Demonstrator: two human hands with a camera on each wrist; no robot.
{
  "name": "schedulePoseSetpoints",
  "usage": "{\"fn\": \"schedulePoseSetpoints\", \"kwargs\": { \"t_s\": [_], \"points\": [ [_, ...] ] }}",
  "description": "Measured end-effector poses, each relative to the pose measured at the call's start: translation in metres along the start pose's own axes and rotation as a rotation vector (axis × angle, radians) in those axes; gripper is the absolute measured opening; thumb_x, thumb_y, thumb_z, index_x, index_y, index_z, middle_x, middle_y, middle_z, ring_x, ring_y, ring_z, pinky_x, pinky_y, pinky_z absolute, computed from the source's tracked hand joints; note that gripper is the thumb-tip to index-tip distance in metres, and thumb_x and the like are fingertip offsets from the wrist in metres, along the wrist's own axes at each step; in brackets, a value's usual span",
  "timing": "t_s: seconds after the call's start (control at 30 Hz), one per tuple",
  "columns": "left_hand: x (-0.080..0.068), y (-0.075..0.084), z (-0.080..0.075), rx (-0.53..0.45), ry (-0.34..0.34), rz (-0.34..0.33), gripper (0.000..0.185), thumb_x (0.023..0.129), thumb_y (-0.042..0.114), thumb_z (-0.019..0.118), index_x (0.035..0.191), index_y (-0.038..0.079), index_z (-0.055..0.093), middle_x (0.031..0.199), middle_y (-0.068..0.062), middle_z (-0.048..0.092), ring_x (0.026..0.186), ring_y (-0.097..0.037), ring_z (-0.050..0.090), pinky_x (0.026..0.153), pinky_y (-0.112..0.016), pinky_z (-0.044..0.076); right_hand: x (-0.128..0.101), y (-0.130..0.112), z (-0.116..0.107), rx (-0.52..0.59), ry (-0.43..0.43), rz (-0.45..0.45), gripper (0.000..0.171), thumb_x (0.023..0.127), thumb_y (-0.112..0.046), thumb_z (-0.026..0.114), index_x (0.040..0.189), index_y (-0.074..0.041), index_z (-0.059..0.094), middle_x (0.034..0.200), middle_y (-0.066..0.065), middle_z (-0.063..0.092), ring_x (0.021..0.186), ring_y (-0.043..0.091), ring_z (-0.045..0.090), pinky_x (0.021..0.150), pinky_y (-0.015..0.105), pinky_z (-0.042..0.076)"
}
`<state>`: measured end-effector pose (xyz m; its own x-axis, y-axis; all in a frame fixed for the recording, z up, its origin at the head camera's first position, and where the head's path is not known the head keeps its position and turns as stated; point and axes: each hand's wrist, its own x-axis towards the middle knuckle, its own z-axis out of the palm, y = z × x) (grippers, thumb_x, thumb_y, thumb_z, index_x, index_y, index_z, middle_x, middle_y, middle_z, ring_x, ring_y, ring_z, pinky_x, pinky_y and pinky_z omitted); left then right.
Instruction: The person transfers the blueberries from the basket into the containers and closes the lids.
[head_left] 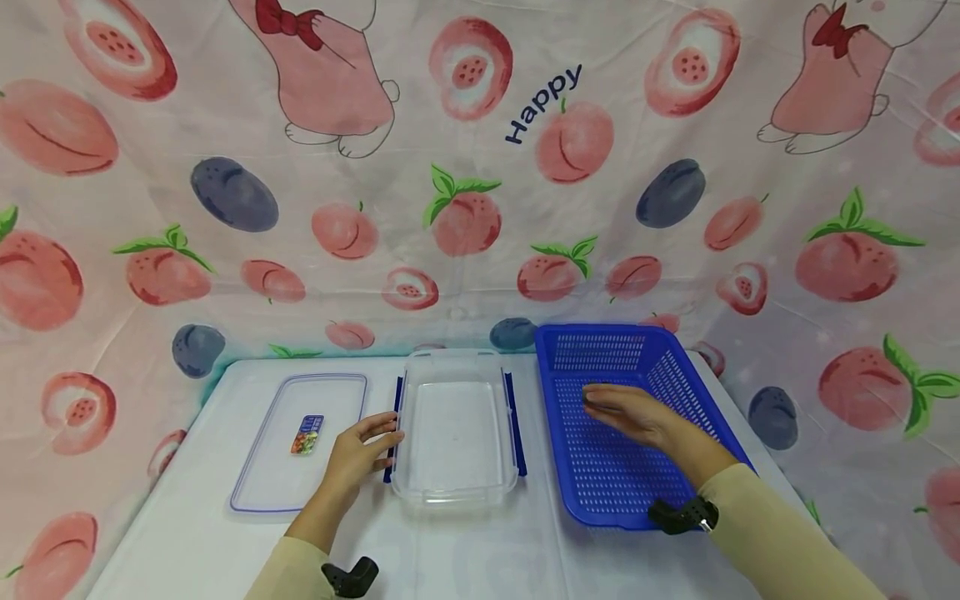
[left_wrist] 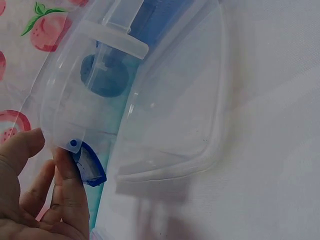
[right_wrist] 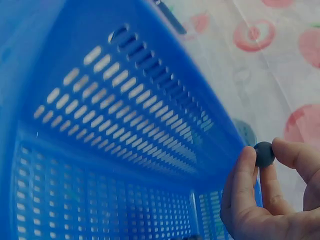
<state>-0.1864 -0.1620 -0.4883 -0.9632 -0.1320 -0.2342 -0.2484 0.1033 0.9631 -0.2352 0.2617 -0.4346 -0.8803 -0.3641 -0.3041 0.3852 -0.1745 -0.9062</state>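
Overhead, "Happy" (head_left: 543,103) backdrop, right hand (head_left: 626,414) pinching dark ball (right_wrist: 264,154), left hand (head_left: 358,452) relaxed beside container (head_left: 454,492).

A blue perforated basket (head_left: 600,467), a clear container (head_left: 453,433) with blue side clips, a clear blue-rimmed lid (head_left: 262,467), a white worktop (head_left: 480,550), and a pink backdrop (head_left: 150,250) printed with peaches (plums too).

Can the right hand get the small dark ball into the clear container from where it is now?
Probably yes. The right hand pinches the small dark ball over the blue basket; the clear container sits open right beside it, lid off, nothing between.
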Motion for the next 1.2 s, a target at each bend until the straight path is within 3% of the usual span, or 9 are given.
{"fn": "schedulePoseSetpoints", "kwargs": {
  "t_s": [0.13,0.33,0.63,0.8,1.0,1.2],
  "points": [
    [0.000,0.002,-0.001,-0.012,-0.024,-0.018,0.044,0.089,0.015,0.073,0.131,0.006,0.062,0.119,-0.010,0.065,0.090,-0.009,0.062,0.071,-0.024,0.058,0.001,0.000,0.009,-0.050,-0.010,0.003,0.022,0.099,0.001,0.054,0.118,-0.002,0.063,0.107,0.001,0.063,0.100,0.011,0.064,0.096,0.027,0.052],
    [0.000,0.004,-0.001,-0.010,-0.059,-0.020,0.045,0.089,0.011,0.072,0.132,0.003,0.060,0.112,-0.008,0.067,0.089,-0.009,0.063,0.070,-0.027,0.059,0.003,0.000,0.024,-0.133,-0.017,0.003,0.051,0.100,-0.006,0.056,0.143,0.012,0.037,0.118,0.004,0.060,0.105,0.010,0.063,0.101,0.030,0.049],
    [-0.001,0.005,0.002,0.005,-0.042,-0.015,0.044,0.088,0.010,0.073,0.130,0.005,0.062,0.108,-0.005,0.067,0.088,-0.009,0.063,0.069,-0.027,0.059,0.013,0.003,0.056,-0.206,0.004,-0.006,0.051,0.099,-0.005,0.057,0.142,0.014,0.038,0.124,0.010,0.058,0.113,0.017,0.061,0.102,0.032,0.048],
    [-0.001,0.004,0.000,0.012,-0.030,-0.014,0.044,0.088,0.010,0.073,0.130,0.005,0.062,0.111,-0.008,0.066,0.088,-0.009,0.062,0.068,-0.026,0.059,0.020,0.005,0.068,-0.156,-0.007,-0.011,0.047,0.098,-0.004,0.056,0.140,0.012,0.042,0.110,0.002,0.062,0.108,0.013,0.062,0.101,0.029,0.049],
    [-0.003,0.003,-0.002,0.019,-0.021,-0.021,0.044,0.088,0.011,0.073,0.131,0.005,0.062,0.114,-0.009,0.066,0.088,-0.010,0.062,0.069,-0.026,0.059,0.027,0.008,0.086,-0.095,-0.039,-0.023,0.045,0.097,0.002,0.054,0.138,0.015,0.042,0.109,0.003,0.060,0.103,0.013,0.063,0.096,0.026,0.051],
    [-0.005,0.003,-0.002,0.020,-0.013,-0.022,0.043,0.089,0.011,0.072,0.130,0.007,0.063,0.113,-0.008,0.066,0.088,-0.010,0.061,0.069,-0.026,0.059,0.031,0.013,0.098,-0.056,-0.037,-0.016,0.030,0.095,0.004,0.056,0.125,0.008,0.056,0.100,0.002,0.064,0.096,0.013,0.064,0.093,0.025,0.053]
  ]
}}
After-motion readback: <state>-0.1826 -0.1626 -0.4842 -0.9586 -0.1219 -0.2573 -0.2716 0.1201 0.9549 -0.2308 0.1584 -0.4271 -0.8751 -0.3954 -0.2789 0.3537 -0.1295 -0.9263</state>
